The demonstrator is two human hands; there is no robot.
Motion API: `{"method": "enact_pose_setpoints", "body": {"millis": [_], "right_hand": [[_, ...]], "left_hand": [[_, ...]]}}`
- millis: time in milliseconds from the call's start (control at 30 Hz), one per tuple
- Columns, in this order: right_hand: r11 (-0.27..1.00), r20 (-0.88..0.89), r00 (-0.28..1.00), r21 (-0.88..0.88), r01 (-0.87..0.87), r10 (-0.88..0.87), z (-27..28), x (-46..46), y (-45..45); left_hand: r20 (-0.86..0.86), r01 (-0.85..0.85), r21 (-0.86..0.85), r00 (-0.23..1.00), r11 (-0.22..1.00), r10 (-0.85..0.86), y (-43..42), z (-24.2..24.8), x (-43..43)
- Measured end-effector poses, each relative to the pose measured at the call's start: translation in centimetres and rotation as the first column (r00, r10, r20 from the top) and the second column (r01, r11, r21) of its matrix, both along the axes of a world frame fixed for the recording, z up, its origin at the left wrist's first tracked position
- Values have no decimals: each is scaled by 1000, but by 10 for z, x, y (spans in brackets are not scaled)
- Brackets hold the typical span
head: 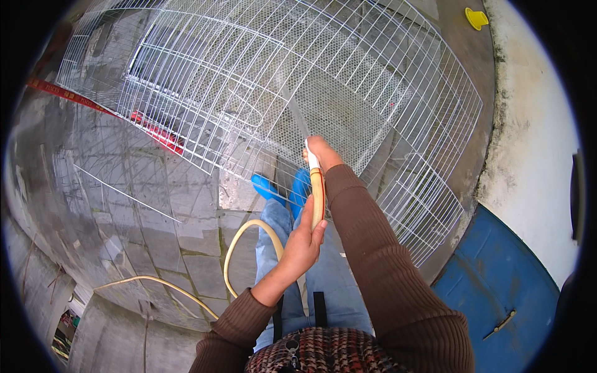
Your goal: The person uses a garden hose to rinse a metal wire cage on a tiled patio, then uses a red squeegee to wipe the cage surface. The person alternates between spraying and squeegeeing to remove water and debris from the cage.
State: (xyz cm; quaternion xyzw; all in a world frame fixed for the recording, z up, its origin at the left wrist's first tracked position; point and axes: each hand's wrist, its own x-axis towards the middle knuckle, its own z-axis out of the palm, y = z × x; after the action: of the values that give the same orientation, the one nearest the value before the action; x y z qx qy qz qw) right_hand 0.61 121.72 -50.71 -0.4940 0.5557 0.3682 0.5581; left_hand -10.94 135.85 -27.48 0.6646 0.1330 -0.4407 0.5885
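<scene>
My right hand [320, 151] is closed around the white nozzle [312, 154] at the end of a yellowish garden hose [318, 191]. Just behind it, my left hand [305, 238] grips the hose itself. A stream of water [296, 112] leaves the nozzle and strikes a pale perforated mesh panel [338, 112]. That panel lies within a large wire cage [205, 86], whose bars spread in front of me and to the right. The hose loops down beside my left leg.
Wet stone paving [196, 233] surrounds my blue shoes [266, 186]. A red strip [74, 97] and a red object [158, 133] lie left. A thin metal rod [126, 193] is on the floor. On the right are a blue metal door [494, 265], white wall [527, 140] and yellow container [476, 19].
</scene>
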Motion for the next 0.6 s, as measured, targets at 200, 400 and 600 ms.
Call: {"method": "enact_pose_setpoints", "body": {"millis": [200, 400, 600], "right_hand": [[998, -12, 1000, -62, -24, 24, -6, 1, -5], [957, 3, 957, 13, -290, 290, 0, -2, 14], [987, -12, 988, -41, -156, 155, 6, 11, 17]], "left_hand": [[-133, -15, -67, 991, 998, 6, 1, 3, 6], [-11, -21, -29, 1000, 999, 21, -7, 5, -12], [-54, -72, -71, 996, 995, 69, 0, 0, -9]]}}
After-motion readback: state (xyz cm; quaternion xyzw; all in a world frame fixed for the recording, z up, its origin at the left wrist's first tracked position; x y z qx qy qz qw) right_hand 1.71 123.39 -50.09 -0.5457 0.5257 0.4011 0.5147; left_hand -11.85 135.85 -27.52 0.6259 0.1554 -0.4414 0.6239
